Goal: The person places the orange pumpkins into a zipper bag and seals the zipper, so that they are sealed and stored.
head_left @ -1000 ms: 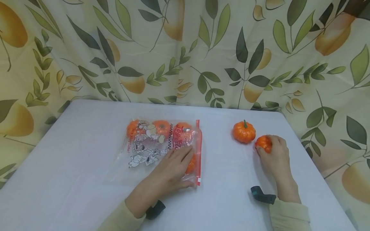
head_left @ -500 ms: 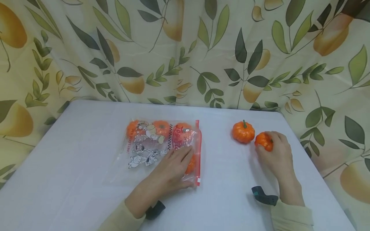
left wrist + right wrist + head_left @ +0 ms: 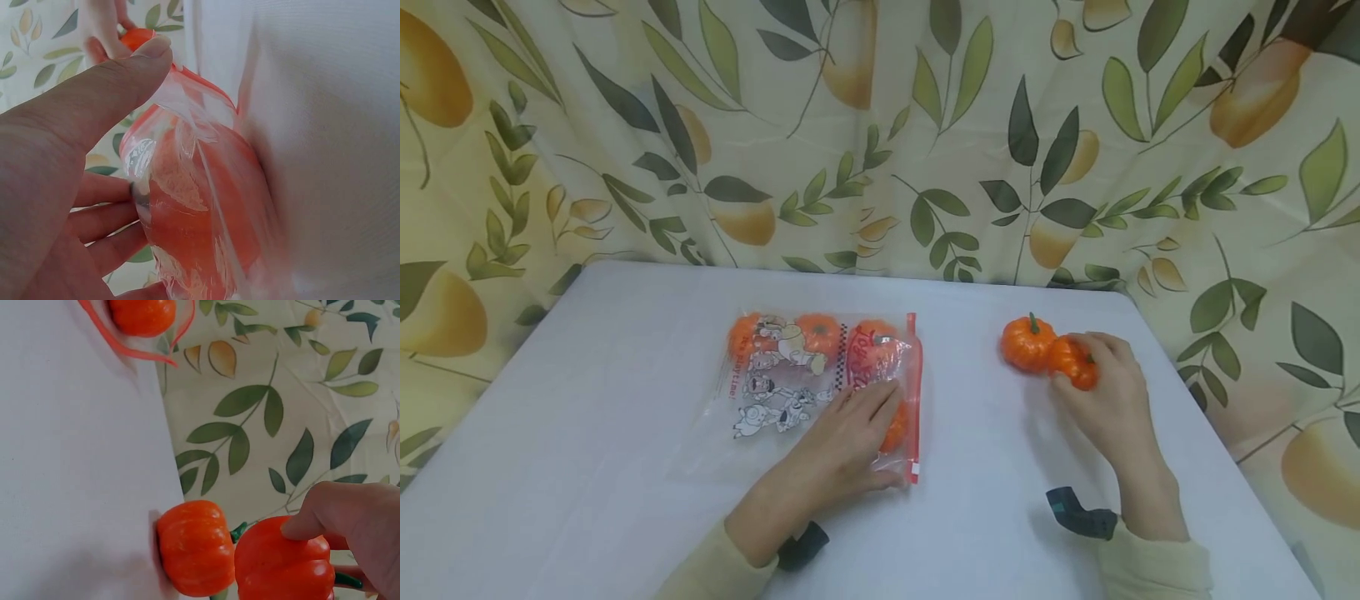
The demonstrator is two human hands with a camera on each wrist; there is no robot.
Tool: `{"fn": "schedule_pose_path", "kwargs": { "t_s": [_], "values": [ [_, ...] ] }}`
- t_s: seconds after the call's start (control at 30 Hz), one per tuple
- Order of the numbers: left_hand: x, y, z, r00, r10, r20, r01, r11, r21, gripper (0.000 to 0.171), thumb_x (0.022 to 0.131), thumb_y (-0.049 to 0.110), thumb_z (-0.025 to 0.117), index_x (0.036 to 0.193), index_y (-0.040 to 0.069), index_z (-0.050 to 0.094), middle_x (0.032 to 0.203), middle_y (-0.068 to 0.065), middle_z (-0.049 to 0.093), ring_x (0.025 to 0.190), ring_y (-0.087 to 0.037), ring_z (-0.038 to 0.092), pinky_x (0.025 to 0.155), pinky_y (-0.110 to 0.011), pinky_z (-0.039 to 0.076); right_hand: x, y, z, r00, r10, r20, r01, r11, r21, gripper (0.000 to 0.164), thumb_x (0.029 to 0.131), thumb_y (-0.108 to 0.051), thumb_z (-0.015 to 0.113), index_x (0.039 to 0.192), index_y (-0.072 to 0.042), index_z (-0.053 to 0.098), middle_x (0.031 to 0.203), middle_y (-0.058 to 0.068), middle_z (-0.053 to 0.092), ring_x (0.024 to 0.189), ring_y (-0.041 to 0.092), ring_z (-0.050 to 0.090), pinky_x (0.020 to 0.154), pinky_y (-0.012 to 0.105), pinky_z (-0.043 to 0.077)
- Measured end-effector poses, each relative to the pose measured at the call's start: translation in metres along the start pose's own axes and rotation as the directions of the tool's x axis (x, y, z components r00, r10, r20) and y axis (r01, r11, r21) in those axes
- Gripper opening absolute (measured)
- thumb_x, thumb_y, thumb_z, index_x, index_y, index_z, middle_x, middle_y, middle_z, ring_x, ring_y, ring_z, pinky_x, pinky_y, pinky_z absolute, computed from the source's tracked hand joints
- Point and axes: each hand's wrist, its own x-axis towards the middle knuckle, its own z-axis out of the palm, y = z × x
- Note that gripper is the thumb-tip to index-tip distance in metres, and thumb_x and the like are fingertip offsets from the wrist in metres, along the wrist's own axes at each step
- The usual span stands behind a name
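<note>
My right hand [image 3: 1111, 404] grips a small orange toy pumpkin [image 3: 1071, 363] with a green stem, thumb and fingers on its sides. A second toy pumpkin [image 3: 1026, 343] sits on the table just left of it, the two overlapping in the head view. In the right wrist view the held pumpkin [image 3: 281, 565] appears close beside the other one [image 3: 195, 547]. My left hand [image 3: 842, 437] rests on a clear printed zip bag [image 3: 715, 437] with a red zip edge. Several orange pumpkins [image 3: 820, 332] show through the plastic, one partly under the left fingers.
A white-covered table [image 3: 602, 400] bears everything. Behind it hangs a leaf-and-fruit patterned cloth [image 3: 865, 167]. Dark wrist cameras [image 3: 1081, 512] are worn at both wrists, below the sleeves' cuffs.
My right hand has raised the gripped pumpkin slightly and moved it left, closer to the second pumpkin. The left hand and the bag have stayed put.
</note>
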Motion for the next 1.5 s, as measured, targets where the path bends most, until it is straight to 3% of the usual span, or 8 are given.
{"fn": "schedule_pose_path", "kwargs": {
  "t_s": [0.67, 1.1, 1.3, 1.5],
  "values": [
    [0.001, -0.001, 0.000, 1.000, 0.007, -0.008, -0.007, 1.000, 0.010, 0.103, 0.078, 0.057, 0.075, 0.157, 0.014, 0.028, 0.163, -0.003, 0.030, 0.150, -0.023, 0.029, 0.122, -0.051, 0.027, -0.008, -0.020, 0.005, 0.981, -0.160, 0.105, 0.157, 0.987, 0.043, 0.048, 0.087, -0.009, 0.072, 0.132, -0.004, 0.057, 0.139, 0.024, 0.040, 0.124, 0.046, 0.042, 0.095, 0.067, 0.048],
    [0.001, -0.001, 0.001, 1.000, -0.003, -0.007, 0.003, 1.000, 0.021, 0.103, 0.077, 0.057, 0.076, 0.157, 0.014, 0.028, 0.163, -0.003, 0.030, 0.150, -0.022, 0.029, 0.121, -0.051, 0.027, -0.012, -0.036, 0.017, 0.939, -0.237, 0.248, 0.221, 0.971, 0.091, 0.055, 0.086, -0.019, 0.077, 0.136, -0.011, 0.057, 0.140, 0.016, 0.046, 0.129, 0.040, 0.044, 0.094, 0.062, 0.052],
    [0.002, 0.000, -0.001, 1.000, -0.003, -0.006, 0.003, 1.000, 0.017, 0.102, 0.077, 0.057, 0.076, 0.157, 0.015, 0.028, 0.162, -0.002, 0.030, 0.150, -0.022, 0.029, 0.122, -0.051, 0.026, -0.013, -0.041, 0.022, 0.929, -0.274, 0.249, 0.256, 0.961, 0.102, 0.053, 0.085, -0.018, 0.078, 0.133, -0.012, 0.058, 0.138, 0.013, 0.049, 0.129, 0.038, 0.045, 0.095, 0.062, 0.051],
    [0.002, 0.000, -0.001, 1.000, -0.015, 0.007, 0.015, 1.000, 0.018, 0.102, 0.077, 0.057, 0.076, 0.157, 0.015, 0.028, 0.163, -0.002, 0.030, 0.150, -0.022, 0.029, 0.121, -0.051, 0.026, -0.016, -0.046, 0.034, 0.902, -0.316, 0.295, 0.284, 0.948, 0.146, 0.052, 0.083, -0.019, 0.079, 0.131, -0.014, 0.058, 0.137, 0.008, 0.052, 0.129, 0.031, 0.048, 0.099, 0.057, 0.051]
  ]
}}
